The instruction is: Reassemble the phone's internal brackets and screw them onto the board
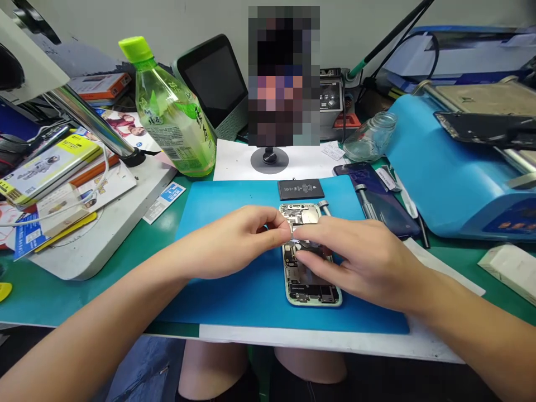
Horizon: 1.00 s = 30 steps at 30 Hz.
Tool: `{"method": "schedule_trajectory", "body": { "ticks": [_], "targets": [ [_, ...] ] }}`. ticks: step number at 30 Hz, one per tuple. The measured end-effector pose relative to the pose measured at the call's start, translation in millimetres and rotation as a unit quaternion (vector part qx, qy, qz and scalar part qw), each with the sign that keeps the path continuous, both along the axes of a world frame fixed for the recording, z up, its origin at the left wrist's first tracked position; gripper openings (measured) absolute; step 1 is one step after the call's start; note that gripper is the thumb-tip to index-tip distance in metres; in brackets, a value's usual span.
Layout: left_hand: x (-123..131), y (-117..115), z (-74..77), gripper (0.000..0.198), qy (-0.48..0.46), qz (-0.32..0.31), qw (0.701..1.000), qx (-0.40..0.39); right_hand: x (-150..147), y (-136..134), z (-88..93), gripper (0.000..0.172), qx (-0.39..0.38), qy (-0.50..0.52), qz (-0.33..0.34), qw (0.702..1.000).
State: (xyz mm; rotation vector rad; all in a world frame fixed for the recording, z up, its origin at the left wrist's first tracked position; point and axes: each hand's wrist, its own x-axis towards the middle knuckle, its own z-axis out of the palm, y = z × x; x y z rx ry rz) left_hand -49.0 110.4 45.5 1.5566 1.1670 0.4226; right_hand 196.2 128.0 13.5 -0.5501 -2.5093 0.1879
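An opened smartphone with its inner boards showing lies on the blue work mat. Over its middle, my left hand has thumb and forefinger pinched together; anything between them is too small to make out. My right hand reaches over the phone's right side, its forefinger close to the left fingertips. Its thumb sits lower, apart from the forefinger, near the inner parts. Both hands cover part of the phone's middle. Above the phone lies a black phone battery. A small metal-capped tool rests by the phone's top right corner.
A green drink bottle stands behind on the left, near a smart display. To the right are a dark phone, a glass jar, a blue machine and a white box. A round-based stand holds a blurred-out area.
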Motion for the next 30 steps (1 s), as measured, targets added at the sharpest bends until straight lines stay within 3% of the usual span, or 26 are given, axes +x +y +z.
{"method": "schedule_trajectory", "body": {
  "ticks": [11, 15, 19, 22, 25, 30],
  "targets": [
    [3, 3, -2.0, 0.027, -0.005, -0.017, 0.999, -0.039, -4, 0, -3.2, 0.008, 0.029, -0.012, 0.001, 1.0],
    [3, 3, -3.9, 0.029, 0.007, -0.004, 1.0, -0.02, -4, -1, -1.3, 0.008, 0.017, -0.006, -0.003, 1.0],
    [-1, 1, -8.7, 0.027, 0.086, 0.009, 0.986, 0.144, -2, -1, 1.7, 0.009, -0.022, 0.003, -0.009, 1.0],
    [-6, -1, -13.7, 0.022, 0.144, -0.053, 0.95, 0.273, 0, -1, 2.7, 0.008, -0.058, 0.002, -0.01, 0.998],
    [-10, -2, -18.4, 0.024, 0.163, -0.121, 0.915, 0.348, 1, 0, 2.8, 0.007, -0.083, 0.001, -0.015, 0.996],
    [-10, -5, -22.9, 0.023, 0.152, -0.144, 0.866, 0.455, 1, 0, 4.2, 0.009, -0.1, 0.004, -0.015, 0.995]
  ]
}}
